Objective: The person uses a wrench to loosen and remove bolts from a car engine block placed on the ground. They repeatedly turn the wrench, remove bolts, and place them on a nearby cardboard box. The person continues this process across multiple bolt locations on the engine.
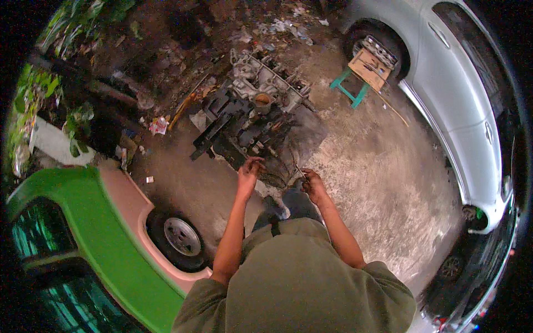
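1. We see a stained concrete floor bearing a grimy engine, a green-legged stool and a small white scrap.
2. Atop the stool's tan board, we spot a silvery metal part.

Right hand held a slim rod-like tool; left hand was raised near the dismounted engine. Wooden board lay on green stool beside silver car; green-and-pink car stood at left

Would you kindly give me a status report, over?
Left hand near engine, contact unclear. Right hand pinching thin object. Green-legged stool off to the right, not in the way.
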A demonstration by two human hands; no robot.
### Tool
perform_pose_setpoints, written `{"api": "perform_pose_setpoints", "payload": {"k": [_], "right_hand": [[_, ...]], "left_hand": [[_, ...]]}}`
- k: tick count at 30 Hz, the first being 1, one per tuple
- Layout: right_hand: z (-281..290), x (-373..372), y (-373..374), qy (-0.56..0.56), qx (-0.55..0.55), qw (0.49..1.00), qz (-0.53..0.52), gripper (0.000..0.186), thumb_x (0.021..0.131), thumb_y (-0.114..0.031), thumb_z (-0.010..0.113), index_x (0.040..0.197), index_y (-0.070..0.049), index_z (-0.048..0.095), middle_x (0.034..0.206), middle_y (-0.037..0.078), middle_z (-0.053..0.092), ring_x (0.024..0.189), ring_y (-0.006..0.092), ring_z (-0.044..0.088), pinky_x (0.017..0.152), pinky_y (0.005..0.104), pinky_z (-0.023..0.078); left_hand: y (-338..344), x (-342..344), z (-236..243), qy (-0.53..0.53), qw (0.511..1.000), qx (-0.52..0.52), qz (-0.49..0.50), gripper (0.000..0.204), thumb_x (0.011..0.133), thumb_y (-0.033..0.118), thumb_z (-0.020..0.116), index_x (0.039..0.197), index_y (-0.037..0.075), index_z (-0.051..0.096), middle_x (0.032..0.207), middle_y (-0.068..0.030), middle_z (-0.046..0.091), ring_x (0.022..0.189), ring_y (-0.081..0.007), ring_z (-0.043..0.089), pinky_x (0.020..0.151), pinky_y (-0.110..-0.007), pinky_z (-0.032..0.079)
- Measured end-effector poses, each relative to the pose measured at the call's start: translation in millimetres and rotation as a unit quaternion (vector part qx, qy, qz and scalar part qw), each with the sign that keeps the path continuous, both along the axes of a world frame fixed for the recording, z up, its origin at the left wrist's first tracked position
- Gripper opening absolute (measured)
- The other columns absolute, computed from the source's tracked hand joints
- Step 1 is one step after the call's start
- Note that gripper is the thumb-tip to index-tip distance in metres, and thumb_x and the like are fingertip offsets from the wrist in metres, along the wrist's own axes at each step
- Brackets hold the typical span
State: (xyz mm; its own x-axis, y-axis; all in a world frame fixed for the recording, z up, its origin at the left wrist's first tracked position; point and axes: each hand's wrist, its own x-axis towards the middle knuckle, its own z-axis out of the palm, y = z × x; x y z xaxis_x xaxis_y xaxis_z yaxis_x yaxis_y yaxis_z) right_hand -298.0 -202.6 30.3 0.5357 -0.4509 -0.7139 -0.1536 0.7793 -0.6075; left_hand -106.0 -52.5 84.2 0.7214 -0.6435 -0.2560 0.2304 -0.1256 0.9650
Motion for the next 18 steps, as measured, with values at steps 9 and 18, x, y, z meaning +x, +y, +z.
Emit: {"api": "perform_pose_setpoints", "payload": {"k": [9,18], "right_hand": [[-8.5,35.6,-5.9,-0.041,0.039,0.998,-0.009,0.036,0.09,0.001,0.039,0.122,-0.013,0.043,0.071,0.001,0.04,0.057,0.0132,0.039,0.053,0.0316,0.04],[-53.7,104.9,-49.1,-0.031,0.069,0.997,-0.014,0.023,0.093,-0.014,0.044,0.113,-0.011,0.054,0.077,0.002,0.05,0.062,0.0161,0.048,0.055,0.0315,0.045]], "left_hand": [[-33.9,37.3,-9.7,-0.136,0.985,0.042,-0.094,0.017,0.093,0.009,0.048,0.103,0.001,0.06,0.077,-0.0082,0.064,0.071,-0.0155,0.062,0.068,-0.029,0.049],[-62.3,59.0,-22.0,-0.319,0.938,0.115,-0.072,0.019,0.087,0.004,0.053,0.105,0.001,0.059,0.078,-0.0154,0.064,0.071,-0.0215,0.063,0.066,-0.032,0.048]]}}
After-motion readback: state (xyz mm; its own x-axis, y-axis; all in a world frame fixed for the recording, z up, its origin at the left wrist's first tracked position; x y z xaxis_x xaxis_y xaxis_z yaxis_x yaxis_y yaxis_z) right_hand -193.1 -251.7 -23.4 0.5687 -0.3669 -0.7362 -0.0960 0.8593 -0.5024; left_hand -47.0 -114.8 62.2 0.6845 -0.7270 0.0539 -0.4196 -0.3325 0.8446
